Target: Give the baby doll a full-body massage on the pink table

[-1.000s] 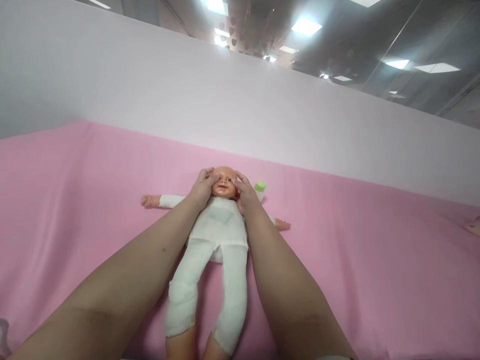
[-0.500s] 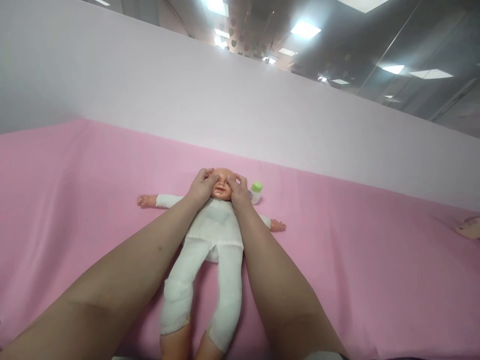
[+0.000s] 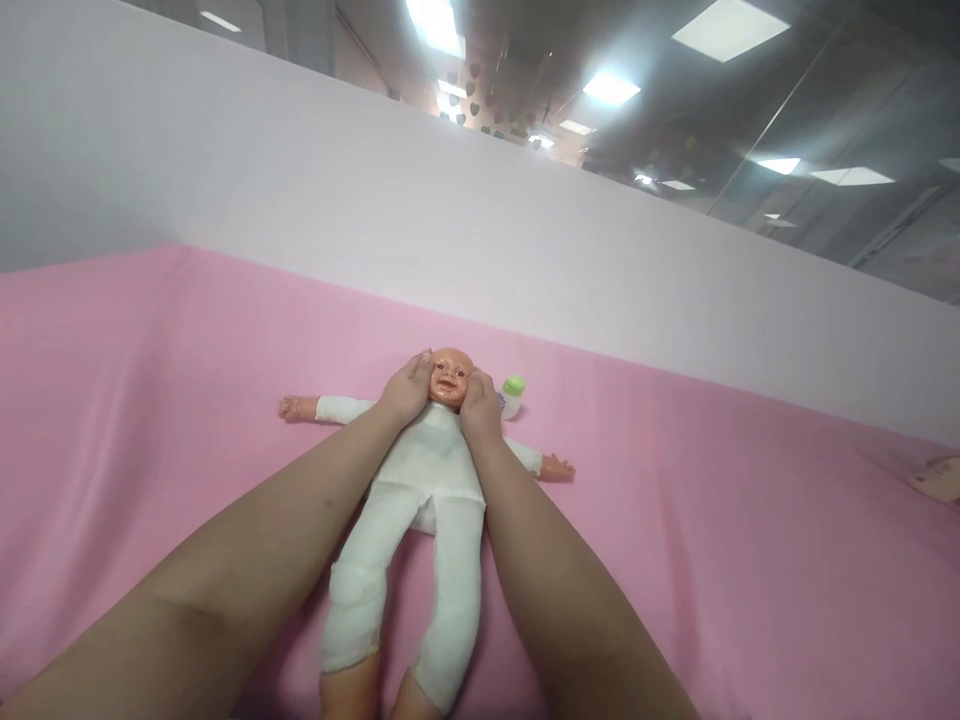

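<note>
A baby doll (image 3: 429,455) in a white cloth suit lies on its back, arms spread wide and legs toward me. Its bare plastic head (image 3: 451,370) points away from me. My left hand (image 3: 409,388) is cupped against the left side of the head, and my right hand (image 3: 480,403) cups the right side. Both thumbs lie along the edges of the doll's face, which shows between the hands. Most of my fingertips are hidden behind the head. A small bottle (image 3: 513,398) with a green cap stands just right of my right hand.
Pink cloth (image 3: 720,540) covers the surface under the doll. A white wall or panel (image 3: 480,240) rises behind it, with glass and ceiling lights above. A beige flat object (image 3: 939,480) lies at the far right edge.
My thumbs have slid outward from beside the doll's eyes to the sides of its face. The hands stay around the head. The view has tilted slightly upward.
</note>
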Available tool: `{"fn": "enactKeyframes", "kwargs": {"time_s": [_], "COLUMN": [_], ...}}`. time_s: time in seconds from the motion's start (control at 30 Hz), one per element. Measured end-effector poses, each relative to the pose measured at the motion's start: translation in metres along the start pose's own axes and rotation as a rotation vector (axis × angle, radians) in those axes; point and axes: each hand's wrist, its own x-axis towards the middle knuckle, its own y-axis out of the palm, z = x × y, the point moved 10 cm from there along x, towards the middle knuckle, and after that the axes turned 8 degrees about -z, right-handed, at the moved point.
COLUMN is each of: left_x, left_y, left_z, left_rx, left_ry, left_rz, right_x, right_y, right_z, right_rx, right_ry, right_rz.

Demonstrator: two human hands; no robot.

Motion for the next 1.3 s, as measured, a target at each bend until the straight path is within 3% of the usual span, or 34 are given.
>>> {"fn": "enactKeyframes", "kwargs": {"time_s": [0.13, 0.3, 0.47, 0.7, 1.03, 1.3], "left_x": [-0.012, -0.029, -0.032, -0.027, -0.024, -0.016], "left_y": [-0.008, -0.016, -0.017, -0.015, -0.016, -0.018], "left_z": [-0.013, -0.028, -0.026, -0.028, -0.023, -0.009], "left_rx": [0.3, 0.496, 0.473, 0.398, 0.344, 0.349], "left_ry": [0.083, 0.225, 0.227, 0.198, 0.146, 0.114], "left_rz": [0.003, 0.034, 0.108, 0.203, 0.19, 0.147], "right_x": [-0.017, -0.031, -0.03, -0.026, -0.021, -0.016], "right_y": [-0.012, -0.005, -0.001, -0.008, -0.01, -0.009], "right_z": [0.014, 0.03, 0.038, 0.037, 0.044, 0.036], "right_rx": [-0.245, -0.308, -0.248, -0.3, -0.453, -0.38], "right_ry": [-0.143, -0.29, -0.248, -0.176, -0.324, -0.319], "right_rz": [0.021, 0.21, 0.309, 0.292, 0.258, 0.272]}}
